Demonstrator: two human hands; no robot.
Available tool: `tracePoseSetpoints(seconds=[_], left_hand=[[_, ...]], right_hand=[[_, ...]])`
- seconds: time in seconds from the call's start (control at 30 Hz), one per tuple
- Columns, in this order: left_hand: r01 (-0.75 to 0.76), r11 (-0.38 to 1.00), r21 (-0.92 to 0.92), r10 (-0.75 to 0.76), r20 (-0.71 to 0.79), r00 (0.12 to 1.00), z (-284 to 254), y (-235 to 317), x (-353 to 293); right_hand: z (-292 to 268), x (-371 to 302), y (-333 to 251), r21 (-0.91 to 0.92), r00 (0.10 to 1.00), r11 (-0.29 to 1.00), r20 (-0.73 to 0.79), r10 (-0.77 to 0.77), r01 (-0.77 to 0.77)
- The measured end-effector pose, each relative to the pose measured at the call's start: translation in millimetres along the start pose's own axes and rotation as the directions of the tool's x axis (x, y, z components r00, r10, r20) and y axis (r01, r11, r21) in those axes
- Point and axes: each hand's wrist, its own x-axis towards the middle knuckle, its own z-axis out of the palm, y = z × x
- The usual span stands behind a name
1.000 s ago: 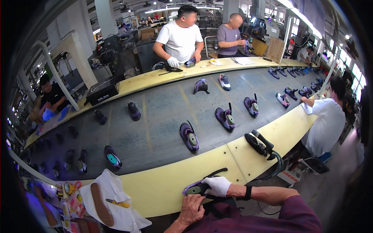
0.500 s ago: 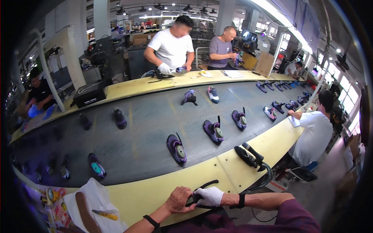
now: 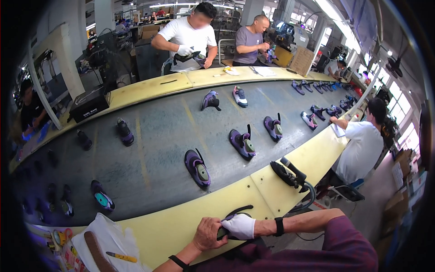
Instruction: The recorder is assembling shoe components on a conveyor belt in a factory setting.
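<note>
Just by near bench (image 3: 174,225) edge | hands (image 3: 209,233) gripping shoe (image 3: 221,233) | open leftward

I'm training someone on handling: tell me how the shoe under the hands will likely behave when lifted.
The shoe is probably light: the bare left hand and gloved right hand nearly cover it. Its black strap will likely flop, since it curves out free.

Shoes (image 3: 197,169) on belt (image 3: 158,122), 1 box (image 3: 89,105) behind, 1 knife (image 3: 121,257) near left

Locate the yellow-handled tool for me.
In the head view, the yellow-handled tool lies lower left on the white sheet, just right of the brown sole and left of the bare left hand.
</note>
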Motion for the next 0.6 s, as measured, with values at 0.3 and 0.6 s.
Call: tracePoseSetpoints(seconds=[0.3,0.6], left_hand=[[-0.008,0.999,0.033,0.006,0.046,0.999,-1.4,4.7,12.3],[0.128,0.991,0.03,-0.127,-0.025,0.992,13.3,23.9,10.3]], right_hand=[[-17.4,-35.0,21.4,0.613,0.951,0.789,-0.222,0.216,-0.037],[8.6,-78.8,-16.9,0.841,0.857,0.467,-0.008,0.516,-0.274]])
